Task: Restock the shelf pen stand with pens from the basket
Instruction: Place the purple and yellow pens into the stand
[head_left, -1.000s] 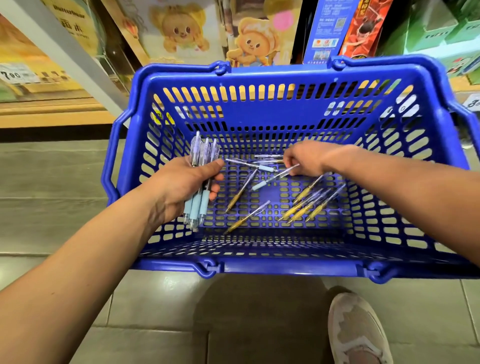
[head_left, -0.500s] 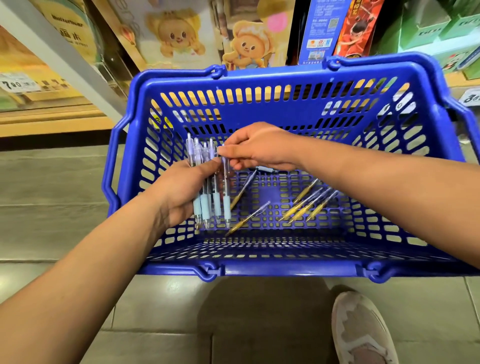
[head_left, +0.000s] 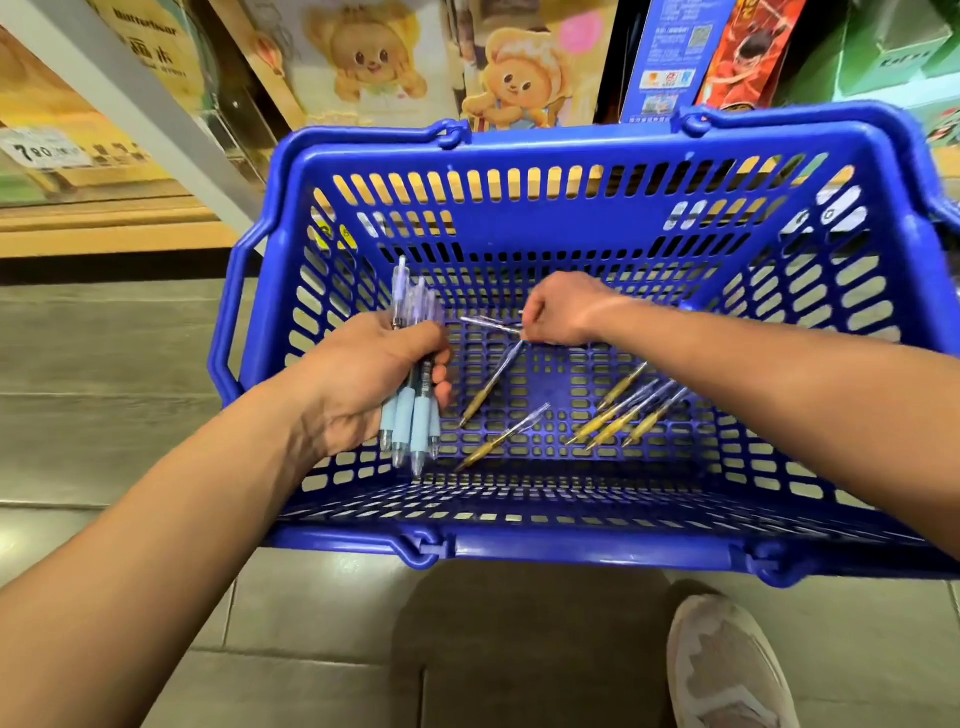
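— Gathering pens, by my read: my left hand (head_left: 363, 374) is clamped round a bundle of blue-grip pens (head_left: 410, 415) at nine o'clock in the basket (head_left: 571, 150). I see no stand; nothing looks shelved.
— And your right?
— My right hand (head_left: 563, 312) pinches a clear pen (head_left: 493, 325) at twelve. Half a second ago it was at the bundle. Yellow pens (head_left: 615, 415) lie loose at four.

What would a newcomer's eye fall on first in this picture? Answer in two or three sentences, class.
The big blue basket fills the middle of the view. Inside, at its left, the left hand grips a bundle of pale blue pens, while the right hand pinches a clear pen further back. Yellow pens lie scattered on the basket's floor.
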